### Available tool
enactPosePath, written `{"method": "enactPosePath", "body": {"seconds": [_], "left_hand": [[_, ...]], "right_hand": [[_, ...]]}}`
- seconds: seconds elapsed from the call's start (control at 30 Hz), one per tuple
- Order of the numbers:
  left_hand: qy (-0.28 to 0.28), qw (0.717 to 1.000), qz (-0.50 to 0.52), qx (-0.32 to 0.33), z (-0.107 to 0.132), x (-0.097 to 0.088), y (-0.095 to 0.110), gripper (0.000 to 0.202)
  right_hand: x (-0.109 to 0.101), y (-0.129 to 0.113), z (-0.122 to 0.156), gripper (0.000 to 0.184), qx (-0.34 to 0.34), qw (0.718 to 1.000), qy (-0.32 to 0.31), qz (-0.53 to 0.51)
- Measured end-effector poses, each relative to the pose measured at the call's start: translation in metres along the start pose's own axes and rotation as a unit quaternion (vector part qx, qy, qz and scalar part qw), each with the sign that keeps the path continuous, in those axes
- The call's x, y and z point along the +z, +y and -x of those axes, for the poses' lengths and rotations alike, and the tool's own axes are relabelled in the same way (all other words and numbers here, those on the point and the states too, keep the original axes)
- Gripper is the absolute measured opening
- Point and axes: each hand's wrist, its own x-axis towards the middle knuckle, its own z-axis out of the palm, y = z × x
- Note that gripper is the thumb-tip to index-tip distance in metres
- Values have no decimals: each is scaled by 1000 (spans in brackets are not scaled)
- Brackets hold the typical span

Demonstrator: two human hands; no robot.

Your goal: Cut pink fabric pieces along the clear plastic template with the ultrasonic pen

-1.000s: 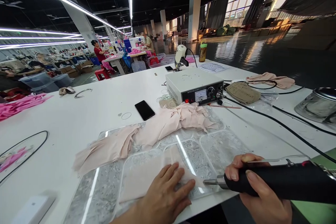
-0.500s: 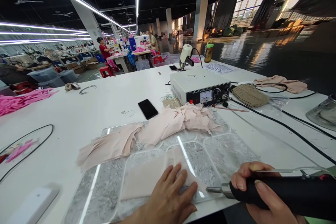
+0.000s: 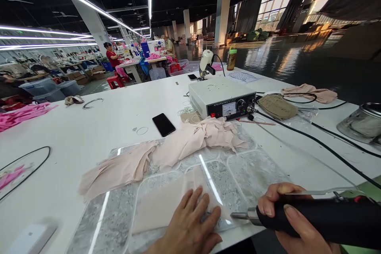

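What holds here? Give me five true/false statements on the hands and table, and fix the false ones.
1. The right hand grips a black tool. True.
2. The left hand is holding scissors. False: it lies spread on pale cloth.
3. A green-capped bottle stands beyond the dial box. True.
4. The bright pink heap is right of the dial box. False: it lies at the far left of the table.
5. The tool's metal tip points away from the left hand. False: it points toward that hand's side.
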Motion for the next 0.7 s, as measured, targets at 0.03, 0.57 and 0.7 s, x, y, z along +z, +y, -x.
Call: {"method": "enactPosePath", "body": {"seconds": [0.03, 0.57, 0.7], "left_hand": [[1, 1000, 1, 0, 0, 0, 0, 48], [-7, 999, 41, -13, 2, 0, 4, 45], [-13, 998, 55, -18, 2, 1, 3, 42]], "right_hand": [[0, 0, 0, 7, -3, 1000, 1, 1], [-3, -2, 4, 12, 11, 1000, 7, 25], [-1, -2, 5, 14, 21, 999, 21, 22]]}}
